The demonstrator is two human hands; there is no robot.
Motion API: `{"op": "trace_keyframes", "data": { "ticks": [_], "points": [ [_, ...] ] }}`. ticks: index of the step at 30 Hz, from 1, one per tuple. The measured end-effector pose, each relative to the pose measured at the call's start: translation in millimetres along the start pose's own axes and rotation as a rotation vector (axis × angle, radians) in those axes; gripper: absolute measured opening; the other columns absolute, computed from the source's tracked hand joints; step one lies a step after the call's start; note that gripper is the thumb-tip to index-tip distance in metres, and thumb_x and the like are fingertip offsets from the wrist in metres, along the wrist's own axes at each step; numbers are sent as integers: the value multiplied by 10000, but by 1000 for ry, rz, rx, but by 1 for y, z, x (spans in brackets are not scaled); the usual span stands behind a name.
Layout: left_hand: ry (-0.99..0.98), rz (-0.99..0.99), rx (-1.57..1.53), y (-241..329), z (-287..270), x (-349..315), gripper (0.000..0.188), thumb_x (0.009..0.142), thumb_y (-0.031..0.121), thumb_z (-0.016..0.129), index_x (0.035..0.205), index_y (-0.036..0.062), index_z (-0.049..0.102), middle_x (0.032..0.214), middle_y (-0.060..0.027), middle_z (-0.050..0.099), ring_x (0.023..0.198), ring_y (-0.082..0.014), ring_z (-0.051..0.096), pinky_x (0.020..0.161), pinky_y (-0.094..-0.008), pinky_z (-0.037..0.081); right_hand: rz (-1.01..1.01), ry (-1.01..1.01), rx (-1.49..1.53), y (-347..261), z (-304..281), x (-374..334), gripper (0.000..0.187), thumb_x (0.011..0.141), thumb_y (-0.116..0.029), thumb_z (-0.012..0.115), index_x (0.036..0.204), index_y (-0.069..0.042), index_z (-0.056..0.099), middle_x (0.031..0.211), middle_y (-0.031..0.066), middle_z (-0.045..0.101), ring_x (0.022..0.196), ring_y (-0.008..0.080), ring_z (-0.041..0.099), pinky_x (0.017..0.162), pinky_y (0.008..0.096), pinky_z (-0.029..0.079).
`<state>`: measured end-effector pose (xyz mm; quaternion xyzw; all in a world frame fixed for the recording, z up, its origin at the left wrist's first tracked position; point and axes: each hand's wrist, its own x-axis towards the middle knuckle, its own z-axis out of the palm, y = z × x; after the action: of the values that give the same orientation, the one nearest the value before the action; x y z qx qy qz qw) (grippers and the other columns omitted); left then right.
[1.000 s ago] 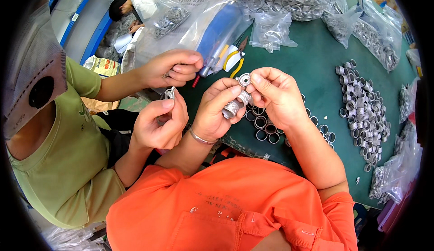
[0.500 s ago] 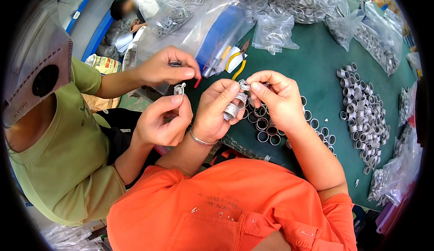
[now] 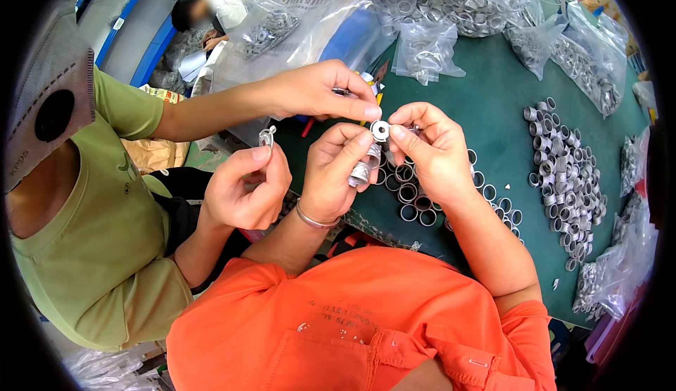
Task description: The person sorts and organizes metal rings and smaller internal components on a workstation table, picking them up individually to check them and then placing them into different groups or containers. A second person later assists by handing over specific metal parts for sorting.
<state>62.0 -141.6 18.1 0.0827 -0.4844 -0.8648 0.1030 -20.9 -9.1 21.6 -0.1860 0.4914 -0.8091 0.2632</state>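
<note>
My left hand (image 3: 329, 169) is closed around a few short grey metal rings (image 3: 360, 171), held near the table's front edge. Just above them is a small round metal piece (image 3: 380, 131) with a dark hole in its middle. The thumb and fingers of my right hand (image 3: 431, 153) pinch it from the right. From the left, a co-worker's hand (image 3: 327, 94) reaches over with its fingertips at the same piece. The co-worker's other hand (image 3: 248, 187) holds up another small metal part (image 3: 267, 136).
Loose metal rings stand on the green table (image 3: 479, 85) behind my right hand, and a larger cluster of rings (image 3: 563, 180) lies farther right. Clear bags of metal parts (image 3: 468, 4) line the far and right sides. Yellow-handled pliers (image 3: 379, 99) are partly hidden behind the co-worker's hand.
The co-worker's upper hand has moved right, to the round piece between my hands. That piece now faces up with its hole showing. My own hands have barely moved.
</note>
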Motion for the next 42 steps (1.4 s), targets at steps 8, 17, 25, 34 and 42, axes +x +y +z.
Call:
{"op": "trace_keyframes", "data": {
  "ticks": [8,17,25,34,42],
  "points": [
    [23,20,-76,2,-1,3,177,943,199,546,940,27,589,666,-25,544,500,-124,548,377,-200,356,6,-26,46,-1,0,1,118,886,-15,581,1004,-7,585,802,16,590,667,62,536,578,198,444],
    [57,-156,-253,4,-4,5,249,960,218,481,1056,9,578,764,-35,562,633,-153,572,432,-217,383,-33,-53,-119,-18,13,7,166,902,-23,540,1058,-10,597,863,9,594,763,52,536,630,194,423],
    [62,-142,-258,4,-1,5,284,975,191,432,1123,-20,548,810,-60,553,686,-174,592,461,-239,444,6,42,-297,-8,0,-3,134,895,-53,567,1011,-9,618,805,-19,576,721,40,485,641,196,418],
    [-12,-17,-149,-4,-5,3,250,974,244,477,1086,28,533,865,-69,586,680,-127,580,487,-226,449,-38,-40,-349,-3,5,-8,200,792,-14,693,982,2,631,823,-2,523,663,42,487,580,196,422],
    [-10,-66,-212,-3,1,3,214,940,190,553,1067,18,562,893,-64,614,703,-95,581,501,-209,448,-196,11,-433,-3,0,-11,239,751,14,707,979,-26,645,816,-7,511,639,39,464,573,188,407]
  ]
}}
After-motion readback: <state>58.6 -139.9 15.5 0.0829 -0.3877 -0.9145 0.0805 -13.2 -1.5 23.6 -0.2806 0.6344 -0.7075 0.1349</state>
